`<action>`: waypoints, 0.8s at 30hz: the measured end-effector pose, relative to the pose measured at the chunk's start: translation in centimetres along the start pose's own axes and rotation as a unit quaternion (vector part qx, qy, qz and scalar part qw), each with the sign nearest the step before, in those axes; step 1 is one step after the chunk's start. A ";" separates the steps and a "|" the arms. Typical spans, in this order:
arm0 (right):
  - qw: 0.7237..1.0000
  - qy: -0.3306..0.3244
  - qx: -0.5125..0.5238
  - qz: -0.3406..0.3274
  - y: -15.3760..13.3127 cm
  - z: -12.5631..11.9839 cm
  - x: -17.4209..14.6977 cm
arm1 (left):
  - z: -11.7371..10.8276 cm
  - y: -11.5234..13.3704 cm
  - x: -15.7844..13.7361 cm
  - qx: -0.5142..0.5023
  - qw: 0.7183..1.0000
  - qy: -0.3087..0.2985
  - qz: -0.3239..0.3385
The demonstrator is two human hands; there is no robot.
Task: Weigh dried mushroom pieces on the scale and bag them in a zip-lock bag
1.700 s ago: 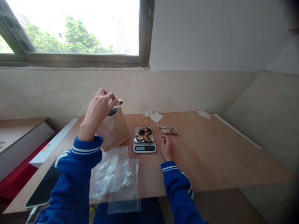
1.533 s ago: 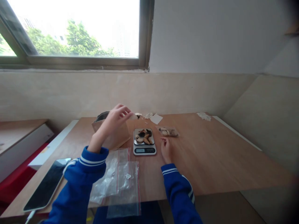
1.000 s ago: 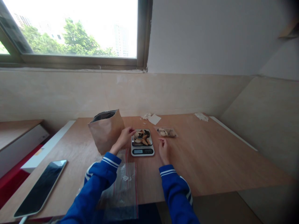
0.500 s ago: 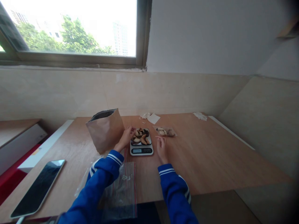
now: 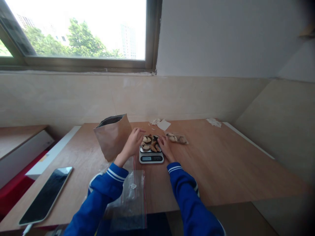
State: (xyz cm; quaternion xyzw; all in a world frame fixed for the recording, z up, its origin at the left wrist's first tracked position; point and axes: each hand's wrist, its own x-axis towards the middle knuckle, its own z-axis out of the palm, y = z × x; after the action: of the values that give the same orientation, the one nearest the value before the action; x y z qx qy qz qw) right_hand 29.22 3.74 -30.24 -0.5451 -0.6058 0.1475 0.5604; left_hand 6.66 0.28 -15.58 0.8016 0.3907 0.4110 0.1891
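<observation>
Your left hand [image 5: 133,141] has its fingers loosely curled at the left edge of the kitchen scale [image 5: 151,153], fingertips at the pile of dried pieces [image 5: 150,143] on the platform; can't tell if it pinches one. Your right hand [image 5: 165,146] lies flat and spread at the scale's right edge, fingertips touching the pile, nothing held. Head view: the scale sits mid-table, display facing you. The pieces are heaped on its plate, brown and pale. An open brown paper bag [image 5: 113,136] stands upright just left of your left hand. A small filled clear bag [image 5: 177,138] lies just right of the scale, beyond your right hand. Empty zip bags [image 5: 131,196] lie near the table's [image 5: 221,164] front edge under your left sleeve. A phone [image 5: 46,194] lies face up far left. Paper scraps [image 5: 161,123] sit behind the scale, near the wall
</observation>
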 end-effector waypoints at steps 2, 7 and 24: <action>1.000 -0.004 -0.005 0.002 0.4 0.2 0.4 | -2.0 2.5 0.2 0.016 0.999 0.038 0.035; 0.998 0.041 0.039 0.032 1.2 0.5 0.4 | -6.9 6.7 0.7 0.095 0.982 0.153 0.061; 0.969 0.202 0.085 0.114 1.5 -1.1 -1.4 | -10.5 -1.5 0.6 0.364 0.928 0.027 -0.071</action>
State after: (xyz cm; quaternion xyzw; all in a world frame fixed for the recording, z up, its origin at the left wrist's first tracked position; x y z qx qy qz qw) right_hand 30.57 2.63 -31.83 -0.5791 -0.3993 0.1486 0.6950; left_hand -2.32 1.48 -9.96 0.7745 0.5739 0.2475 -0.0977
